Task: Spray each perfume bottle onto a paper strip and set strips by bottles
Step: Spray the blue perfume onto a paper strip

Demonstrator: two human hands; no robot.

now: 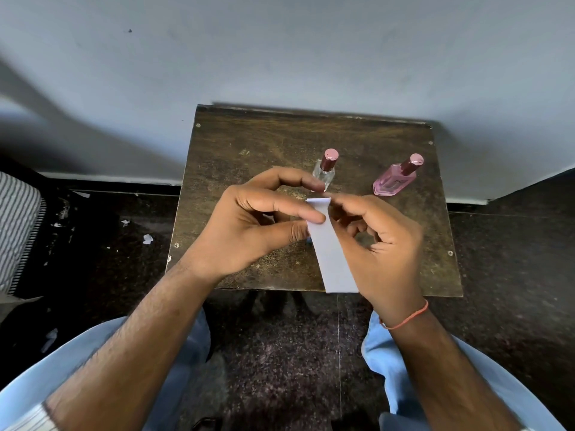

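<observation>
pinching one paper strip [333, 256] between left hand [249, 231] and right hand [385, 244].

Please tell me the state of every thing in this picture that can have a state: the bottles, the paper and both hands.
clear perfume bottle: upright on the table, cap on.
pink perfume bottle: upright on the table, cap on.
paper strip: held above the table, top end folded over.
left hand: pinches the strip near its top.
right hand: pinches the strip's top end.
</observation>
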